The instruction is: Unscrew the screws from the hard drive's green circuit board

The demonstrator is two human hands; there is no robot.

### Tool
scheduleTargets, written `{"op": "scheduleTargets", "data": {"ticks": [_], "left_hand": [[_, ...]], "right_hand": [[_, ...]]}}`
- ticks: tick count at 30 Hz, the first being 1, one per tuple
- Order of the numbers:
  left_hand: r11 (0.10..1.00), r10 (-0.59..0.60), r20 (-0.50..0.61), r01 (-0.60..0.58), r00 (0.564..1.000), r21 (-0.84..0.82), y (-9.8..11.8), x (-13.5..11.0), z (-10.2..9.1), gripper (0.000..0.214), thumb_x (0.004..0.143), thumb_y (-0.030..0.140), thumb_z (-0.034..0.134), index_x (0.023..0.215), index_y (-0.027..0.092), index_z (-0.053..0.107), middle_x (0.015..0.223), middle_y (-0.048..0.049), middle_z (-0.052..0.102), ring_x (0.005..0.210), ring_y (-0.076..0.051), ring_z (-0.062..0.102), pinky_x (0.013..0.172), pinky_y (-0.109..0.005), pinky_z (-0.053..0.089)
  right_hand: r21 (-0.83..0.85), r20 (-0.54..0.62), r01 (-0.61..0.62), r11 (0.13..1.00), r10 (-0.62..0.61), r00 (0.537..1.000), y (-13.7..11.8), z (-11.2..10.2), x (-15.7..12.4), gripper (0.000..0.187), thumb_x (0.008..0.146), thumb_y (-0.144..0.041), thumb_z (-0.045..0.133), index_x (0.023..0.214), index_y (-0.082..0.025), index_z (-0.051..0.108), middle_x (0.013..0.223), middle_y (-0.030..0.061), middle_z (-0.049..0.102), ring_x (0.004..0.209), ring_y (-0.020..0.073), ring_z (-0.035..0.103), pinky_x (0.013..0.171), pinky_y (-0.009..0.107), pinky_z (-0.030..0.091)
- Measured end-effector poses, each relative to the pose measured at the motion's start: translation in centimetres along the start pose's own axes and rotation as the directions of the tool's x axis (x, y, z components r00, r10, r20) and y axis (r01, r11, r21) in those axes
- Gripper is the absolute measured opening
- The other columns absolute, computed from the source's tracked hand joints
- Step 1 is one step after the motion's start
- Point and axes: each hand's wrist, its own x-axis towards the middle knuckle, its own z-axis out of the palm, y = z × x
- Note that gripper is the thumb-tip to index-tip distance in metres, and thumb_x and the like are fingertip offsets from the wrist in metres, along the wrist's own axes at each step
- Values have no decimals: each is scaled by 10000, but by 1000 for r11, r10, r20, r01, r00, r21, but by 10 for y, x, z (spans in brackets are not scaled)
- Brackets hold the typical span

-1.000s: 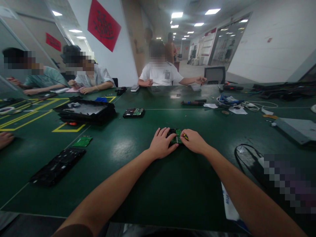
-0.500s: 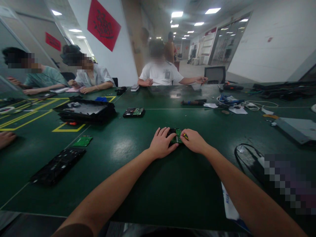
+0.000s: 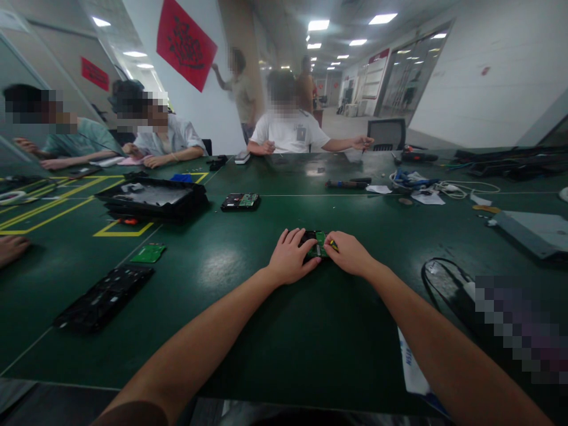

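My left hand point(image 3: 290, 258) is closed over the left side of a hard drive point(image 3: 318, 236), holding it against the green table. The drive's black casing and green circuit board show between my two hands. At its right edge, my right hand point(image 3: 350, 253) pinches a small yellow-and-black tool point(image 3: 334, 244), which looks like a screwdriver. My fingers cover most of the tool, and its tip is hidden. Another hard drive point(image 3: 240, 202) lies farther off to the left, apart from my hands.
On the left are a loose green circuit board point(image 3: 149, 254), a black plastic part point(image 3: 104, 297) and a stack of black trays point(image 3: 153, 198). Cables point(image 3: 448, 188) and a grey metal box point(image 3: 535, 231) lie on the right. A co-worker point(image 3: 288, 130) sits opposite.
Both my hands and the hard drive stay in the same place. In the background, a person by the pillar has moved left into fuller view, one arm raised.
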Motion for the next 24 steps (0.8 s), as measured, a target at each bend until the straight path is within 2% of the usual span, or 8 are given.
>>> {"op": "scheduleTargets", "data": {"ticks": [10, 24], "left_hand": [[1000, -2, -3, 2, 1000, 3, 0, -1, 0, 571, 1019, 639, 513, 1465, 292, 590, 1617, -122, 477, 1542, -358, 379, 1283, -614, 258], [1000, -1, -3, 1, 1000, 4, -1, 0, 3, 560, 1016, 639, 518, 1453, 298, 600, 1615, -115, 478, 1542, -359, 379, 1288, -611, 256]], "right_hand": [[-39, -4, 37, 999, -37, 999, 4, 2, 0, 143, 1036, -263, 548, 1010, -191, 669, 1057, 102, 701, 962, 217, 646, 880, 329, 462], [-29, -1, 29, 999, -29, 1000, 5, 3, -1, 157, 1042, -287, 535, 1010, -197, 660, 1049, 94, 685, 954, 217, 647, 881, 344, 482]]}}
